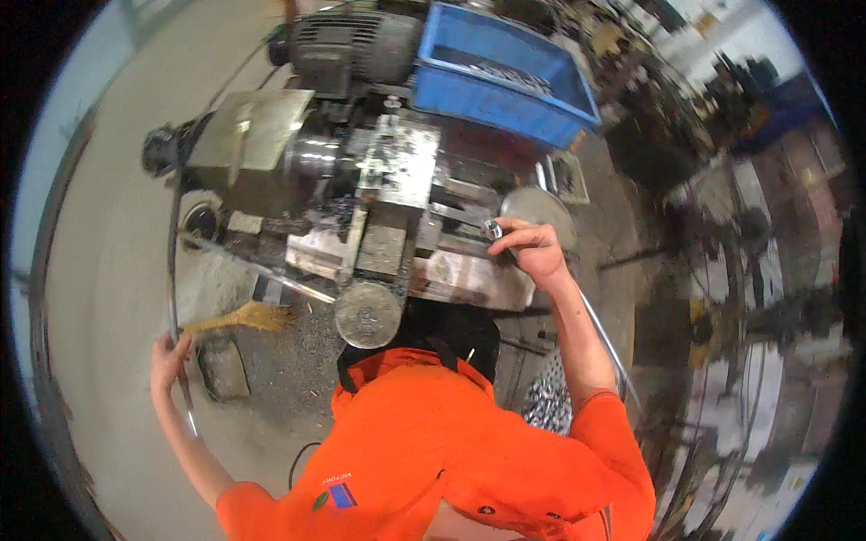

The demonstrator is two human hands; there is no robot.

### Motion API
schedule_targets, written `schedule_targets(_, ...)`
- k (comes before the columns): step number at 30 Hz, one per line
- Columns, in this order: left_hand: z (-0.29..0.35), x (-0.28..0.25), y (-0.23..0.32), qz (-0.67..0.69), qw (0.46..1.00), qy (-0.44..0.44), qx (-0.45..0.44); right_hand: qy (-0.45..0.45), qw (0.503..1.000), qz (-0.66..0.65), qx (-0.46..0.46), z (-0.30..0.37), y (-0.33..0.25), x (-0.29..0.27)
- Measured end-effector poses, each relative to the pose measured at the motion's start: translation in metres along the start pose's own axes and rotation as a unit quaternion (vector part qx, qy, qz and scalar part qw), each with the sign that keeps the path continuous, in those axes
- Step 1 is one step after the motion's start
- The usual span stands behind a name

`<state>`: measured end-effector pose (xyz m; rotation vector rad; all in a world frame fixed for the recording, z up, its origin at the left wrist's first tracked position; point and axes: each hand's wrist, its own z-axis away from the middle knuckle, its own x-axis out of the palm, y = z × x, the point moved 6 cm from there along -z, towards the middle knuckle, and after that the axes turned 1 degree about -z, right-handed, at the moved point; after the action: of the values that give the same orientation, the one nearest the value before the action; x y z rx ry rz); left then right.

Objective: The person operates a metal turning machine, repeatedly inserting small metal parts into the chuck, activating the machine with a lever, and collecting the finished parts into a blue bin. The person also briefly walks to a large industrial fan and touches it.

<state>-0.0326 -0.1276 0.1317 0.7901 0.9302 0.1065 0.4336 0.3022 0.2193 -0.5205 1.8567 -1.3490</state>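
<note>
**Long steel rod in one hand, small metal piece in the other**

The long thin grey steel rod (171, 270) runs from the lathe's left end down past the floor, bowed by the lens. It looks stiff but whippy over such a length, smooth and probably oily, so a grip near mid-length would likely steady it best. The left hand (169, 353) is clenched around its lower part. The right hand (532, 248) is closed on a small shiny metal cylinder (492, 229), a light, hard, slippery-looking piece pinched at the fingertips, over the grey metal lathe (379, 180). A round grey handwheel (367, 314) sits at the machine's front, a blue plastic crate (496, 77) behind it, and a straw brush (248, 317) lies on the concrete floor (108, 225).
</note>
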Motion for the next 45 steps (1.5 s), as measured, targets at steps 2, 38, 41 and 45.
schedule_targets(2, 0.015, -0.002, 0.004, -0.006, 1.0, 0.009, 0.003, -0.028, 0.997, 0.065, -0.037, -0.039, -0.031, 0.023)
schedule_targets(38, -0.026, -0.113, -0.101, -0.452, 0.832, 0.321, 0.016, -0.016, 0.963, 0.262, -0.058, -0.227, -0.025, 0.162)
schedule_targets(41, -0.059, -0.143, -0.093, -0.493, 0.792, 0.342, 0.111, 0.016, 0.966, 0.25, -0.07, -0.228, -0.024, 0.156)
schedule_targets(45, -0.068, -0.145, -0.106, -0.483, 0.803, 0.34, 0.081, -0.019, 0.956, 0.291, -0.037, -0.228, -0.024, 0.158)
